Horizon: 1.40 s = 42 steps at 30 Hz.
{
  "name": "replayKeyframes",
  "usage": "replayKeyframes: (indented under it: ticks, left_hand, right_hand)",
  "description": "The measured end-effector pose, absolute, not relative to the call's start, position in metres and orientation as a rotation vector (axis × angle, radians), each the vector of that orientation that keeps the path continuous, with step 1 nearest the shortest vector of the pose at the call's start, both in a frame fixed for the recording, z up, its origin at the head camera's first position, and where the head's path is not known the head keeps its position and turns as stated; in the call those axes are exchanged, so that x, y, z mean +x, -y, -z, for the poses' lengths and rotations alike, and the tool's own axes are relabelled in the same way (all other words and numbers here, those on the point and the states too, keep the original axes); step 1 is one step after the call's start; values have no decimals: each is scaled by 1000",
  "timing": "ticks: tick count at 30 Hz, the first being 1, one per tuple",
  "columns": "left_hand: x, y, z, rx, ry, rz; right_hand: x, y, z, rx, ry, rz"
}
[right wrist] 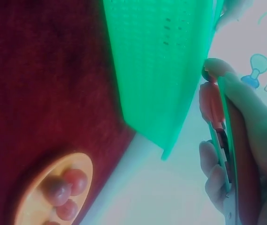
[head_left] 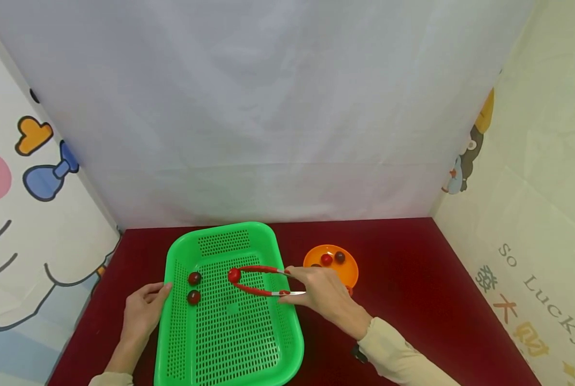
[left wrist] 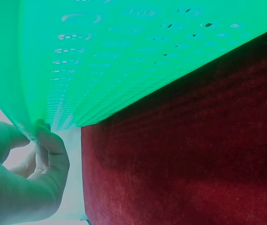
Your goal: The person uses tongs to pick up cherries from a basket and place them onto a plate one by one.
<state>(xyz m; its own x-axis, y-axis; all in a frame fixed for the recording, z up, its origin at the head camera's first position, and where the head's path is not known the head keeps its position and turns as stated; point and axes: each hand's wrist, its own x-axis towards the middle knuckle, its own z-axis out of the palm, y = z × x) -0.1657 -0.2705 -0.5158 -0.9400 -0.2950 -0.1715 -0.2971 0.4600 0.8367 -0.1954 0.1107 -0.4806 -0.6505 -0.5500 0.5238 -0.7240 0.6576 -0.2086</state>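
A dark red, velvety desk is backed along its far edge by a plain, creased, pale grey sheet-like wall. Its left edge is flanked by a white, cartoon-printed wall, its right edge by a cream, letter-printed wall. All three are softly lit.

Table was dark red. Green basket sat on it, left of centre. Orange plate lay near basket's right side.
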Motion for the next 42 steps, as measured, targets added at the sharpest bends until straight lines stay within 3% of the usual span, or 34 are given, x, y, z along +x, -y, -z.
replayKeyframes:
  ticks: [42]
  left_hand:
    - [-164,269,514,-565,-2664,-1565]
  right_hand:
    - [-182,-179,512,689,2360,-647]
